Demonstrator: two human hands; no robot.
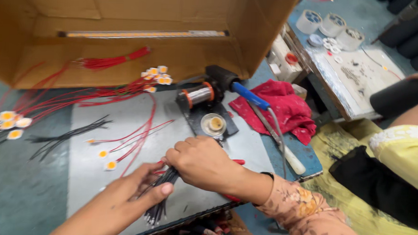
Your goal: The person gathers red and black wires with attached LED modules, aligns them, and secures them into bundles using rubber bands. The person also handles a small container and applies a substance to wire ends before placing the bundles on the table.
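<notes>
Bundle of thin black wires [161, 195] gripped by clenched right hand [202, 162], pinched by left hand [137, 189], on grey desk [96, 126], soldering iron [261, 115] nearby.

The cardboard box [129, 15] looks matt brown, the red cloth [284, 109] soft, the black wires [161, 195] thin plastic-coated, the desk [41, 190] smooth grey.

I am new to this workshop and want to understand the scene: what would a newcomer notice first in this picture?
First, the two hands at bottom centre: the right hand and the left hand both grip a bundle of black wires over the grey work plate. Next, the red wires with small yellow-centred discs spread across the left side, before a large open cardboard box. A blue-handled soldering iron lies beside a red cloth at right centre.
</notes>
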